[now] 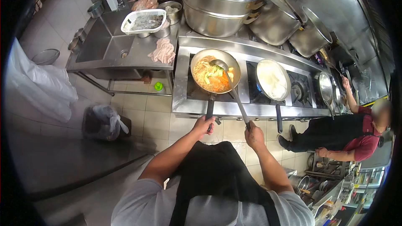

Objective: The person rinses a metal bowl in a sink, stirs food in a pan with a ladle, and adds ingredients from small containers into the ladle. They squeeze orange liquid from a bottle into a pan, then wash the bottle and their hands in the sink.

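My left hand (203, 126) is wrapped round the black handle of a frying pan (196, 65) on the left burner. In the pan lie noodles with orange carrot pieces, green and pale vegetables and some broth (209, 75). My right hand (255, 135) grips the end of a long metal ladle (236, 96), its bowl dipped into the food. Beside it, on the middle burner, a second pan (273, 79) holds whitish contents, its black handle pointing toward me with no hand on it.
Large steel pots (217, 6) stand behind the burners. At left, a sink counter (100, 60) bears a white basket (143, 21) and a pink cloth (162, 51). A lined bin (102, 121) stands on the floor. Another person (335, 136) is at the right end of the stove.
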Tool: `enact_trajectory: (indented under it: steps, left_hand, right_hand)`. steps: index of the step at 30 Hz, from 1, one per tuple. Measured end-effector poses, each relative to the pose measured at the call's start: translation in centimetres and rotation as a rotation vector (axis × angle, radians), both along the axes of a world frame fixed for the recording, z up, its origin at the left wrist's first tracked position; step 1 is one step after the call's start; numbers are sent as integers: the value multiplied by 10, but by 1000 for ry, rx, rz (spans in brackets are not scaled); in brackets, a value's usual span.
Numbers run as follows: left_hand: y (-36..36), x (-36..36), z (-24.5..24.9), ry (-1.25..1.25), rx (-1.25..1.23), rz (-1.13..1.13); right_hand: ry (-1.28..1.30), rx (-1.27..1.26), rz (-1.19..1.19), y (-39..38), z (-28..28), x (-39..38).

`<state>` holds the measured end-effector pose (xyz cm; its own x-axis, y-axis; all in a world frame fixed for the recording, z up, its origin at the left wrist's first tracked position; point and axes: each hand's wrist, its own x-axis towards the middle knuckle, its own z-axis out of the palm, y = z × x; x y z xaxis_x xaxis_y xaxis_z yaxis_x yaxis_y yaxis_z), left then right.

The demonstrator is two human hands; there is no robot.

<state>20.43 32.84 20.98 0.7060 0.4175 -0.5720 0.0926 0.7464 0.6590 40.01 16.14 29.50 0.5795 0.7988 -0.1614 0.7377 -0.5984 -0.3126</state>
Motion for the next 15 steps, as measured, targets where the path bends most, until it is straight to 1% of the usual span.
enact_trajectory:
  steps: [3, 4, 6, 7, 8, 11, 12, 14, 15]
  left_hand:
    - [-2, -6, 0, 12, -6, -10]
    - [-2, -9, 0, 48, 32, -41]
    - [-2, -12, -1, 83, 67, -79]
    - [-2, -15, -5, 89, 60, -99]
    - [-2, -18, -3, 98, 51, -117]
    - [-3, -25, 1, 118, 84, -116]
    - [-4, -27, 1, 119, 114, -119]
    - [-4, -29, 4, 123, 131, -122]
    - [-4, -30, 7, 136, 144, -134]
  right_hand:
    - [10, -42, -44, -5, 2, 12]
    - [15, -45, -51, -3, -5, 12]
    - [11, 38, -106, 11, -21, 8]
    - [3, -41, -96, 16, -25, 2]
    - [18, -84, -36, 18, -9, -7]
    - [-129, -35, 79, -3, -11, 8]
    - [-236, -26, 59, -9, 0, 3]
    - [-307, 10, 42, -17, 30, -7]
    - [-189, 66, 54, -21, 54, -16]
